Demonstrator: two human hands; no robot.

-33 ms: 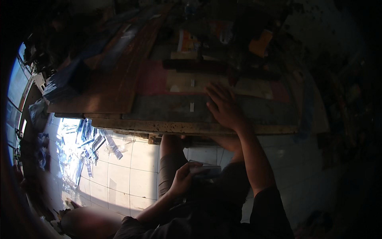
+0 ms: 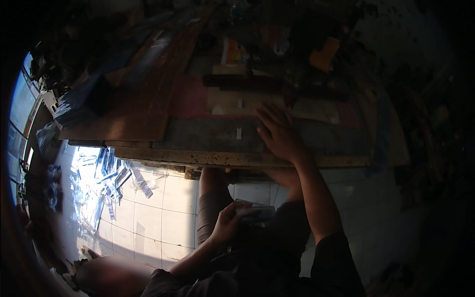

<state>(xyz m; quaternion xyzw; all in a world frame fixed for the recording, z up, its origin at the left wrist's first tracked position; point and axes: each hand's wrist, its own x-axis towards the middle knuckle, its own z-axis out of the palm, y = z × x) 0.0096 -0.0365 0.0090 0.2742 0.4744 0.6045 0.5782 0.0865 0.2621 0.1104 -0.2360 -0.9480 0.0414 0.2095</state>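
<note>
My left hand (image 2: 226,223) is closed over my lap, gripping a thin, flat, shiny sheet-like piece (image 2: 260,211) that looks like clear plastic. Its exact kind is too dark to make out. On the worktable (image 2: 198,133), my right hand (image 2: 281,132) lies flat with fingers stretched forward, holding nothing. Its fingertips touch the front part of a pale yellowish strip (image 2: 225,101), which lies over a pink sheet (image 2: 188,96). Just beyond the fingers, a long dark bar (image 2: 242,81) crosses above the strip. Two small whitish marks or pieces show left of the right hand.
A brown board (image 2: 128,119) covers the table's left side, with a stack of bluish plastic sheets (image 2: 81,104) at its edge. Plastic scraps (image 2: 109,173) litter the sunlit tiled floor (image 2: 178,198). An orange item (image 2: 324,53) stands at the back. Deep shadow hides the right side.
</note>
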